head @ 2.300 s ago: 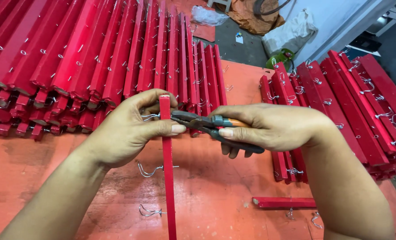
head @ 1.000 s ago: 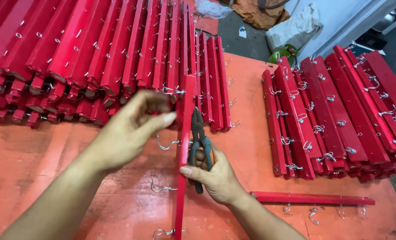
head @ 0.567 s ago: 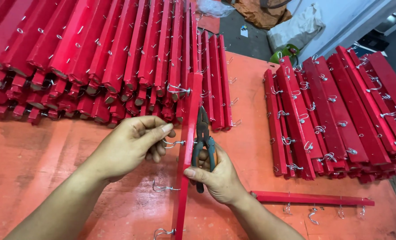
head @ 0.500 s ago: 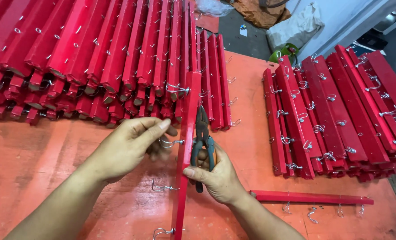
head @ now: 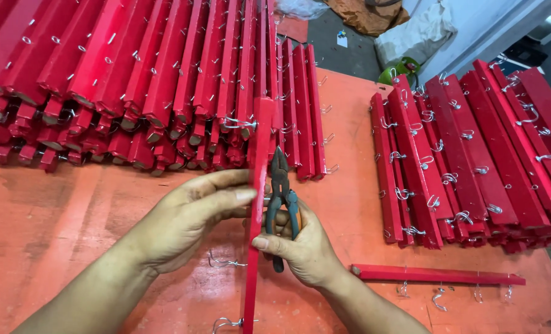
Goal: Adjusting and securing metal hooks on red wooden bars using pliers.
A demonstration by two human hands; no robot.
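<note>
Left hand [head: 186, 219] grip pinches red bar [head: 257, 204] upright on the worktop [head: 53, 210]; right hand [head: 303, 247] grip closes round pliers [head: 281, 198], just right of bar. Risk: bar tips, or wire hook [head: 238, 124] snags the stack behind it.

The red bar [head: 257, 204] runs off the bottom edge, so its near end is out of view. Left of that bar, the left hand [head: 186, 219] covers part of its face, and those fingers [head: 226, 199] hide whatever sits behind them. Right of it, the right hand [head: 303, 247] swallows most of the pliers' [head: 281, 195] handles. Far left of the bar, the big red stack [head: 102, 74] gets cut off by the top and left edges. The wire hooks [head: 226, 263] under the left hand are too thin to make out.
</note>
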